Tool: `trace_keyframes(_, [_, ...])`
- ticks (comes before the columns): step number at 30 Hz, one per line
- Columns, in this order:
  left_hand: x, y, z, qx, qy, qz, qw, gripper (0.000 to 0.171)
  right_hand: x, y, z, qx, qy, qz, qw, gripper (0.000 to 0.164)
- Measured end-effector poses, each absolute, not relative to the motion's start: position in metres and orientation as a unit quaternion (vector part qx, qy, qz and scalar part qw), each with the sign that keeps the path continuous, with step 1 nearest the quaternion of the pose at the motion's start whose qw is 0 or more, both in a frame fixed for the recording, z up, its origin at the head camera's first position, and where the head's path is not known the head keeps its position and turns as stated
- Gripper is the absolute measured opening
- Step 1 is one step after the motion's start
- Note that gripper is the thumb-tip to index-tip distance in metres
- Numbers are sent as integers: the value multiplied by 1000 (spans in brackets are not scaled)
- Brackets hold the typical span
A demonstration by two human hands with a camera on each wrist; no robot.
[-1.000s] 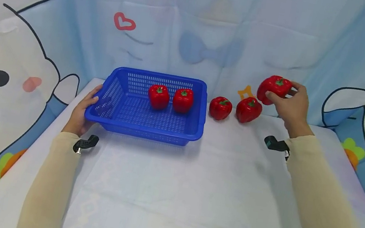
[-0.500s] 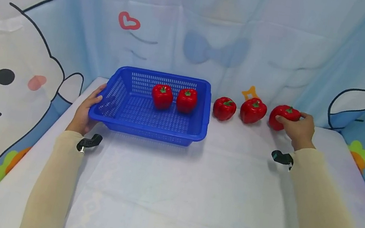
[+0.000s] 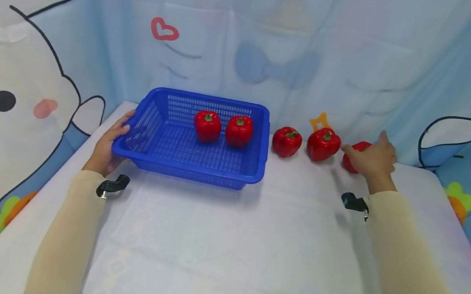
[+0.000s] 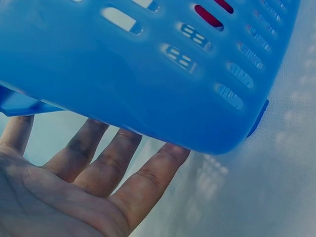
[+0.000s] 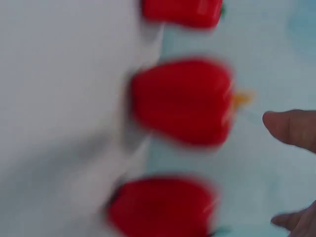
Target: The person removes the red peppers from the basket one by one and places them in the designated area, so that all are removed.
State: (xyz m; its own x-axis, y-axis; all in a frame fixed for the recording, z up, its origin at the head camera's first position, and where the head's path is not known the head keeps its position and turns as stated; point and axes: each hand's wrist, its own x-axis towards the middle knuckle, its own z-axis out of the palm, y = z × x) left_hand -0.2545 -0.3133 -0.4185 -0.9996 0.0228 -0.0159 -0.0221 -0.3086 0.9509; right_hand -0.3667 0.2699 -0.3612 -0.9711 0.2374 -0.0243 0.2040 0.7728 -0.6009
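A blue plastic basket point(image 3: 185, 169) has its left end gripped by my left hand point(image 3: 107, 144), thumb at the rim and fingers beneath its edge in the left wrist view point(image 4: 94, 173). Inside the basket stand two red bell peppers, one point(image 3: 207, 127) left of the other point(image 3: 239, 131). To the right of the basket, three more red bell peppers form a row on the table: a near one point(image 3: 286, 142), a middle one point(image 3: 323, 144) and a far right one point(image 3: 351, 161). My right hand point(image 3: 374, 161) is over the far right pepper, partly hiding it, fingers spread and holding nothing.
The table has a white cloth point(image 3: 246, 251). Right behind the basket and the pepper row hangs a light blue printed curtain point(image 3: 211, 66), which also runs along both sides. Each wrist wears a small black camera, left point(image 3: 111, 186) and right point(image 3: 354, 202).
My right hand lowered a red bell pepper onto the table at the right end of the row, let go and rose off it. The left hand kept its grip on the basket.
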Motion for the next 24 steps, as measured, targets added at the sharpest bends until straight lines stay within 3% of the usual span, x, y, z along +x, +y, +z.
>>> trace_keyframes(4, [-253, -314, -418, 3, 588, 809, 12, 52, -352, 218, -342, 18, -951, 300, 68, 99])
trace_keyframes(10, [-254, -312, -421, 4, 580, 814, 11, 53, -347, 141, -337, 144, -934, 328, -3, 99])
trace_keyframes(14, [-255, -310, -424, -5, 590, 808, 11, 54, -358, 103, -348, 176, -937, 299, -27, 99])
trace_keyframes(24, [-257, -313, -422, -8, 600, 800, 5, 52, -388, 57, -357, 206, -952, 227, -10, 83])
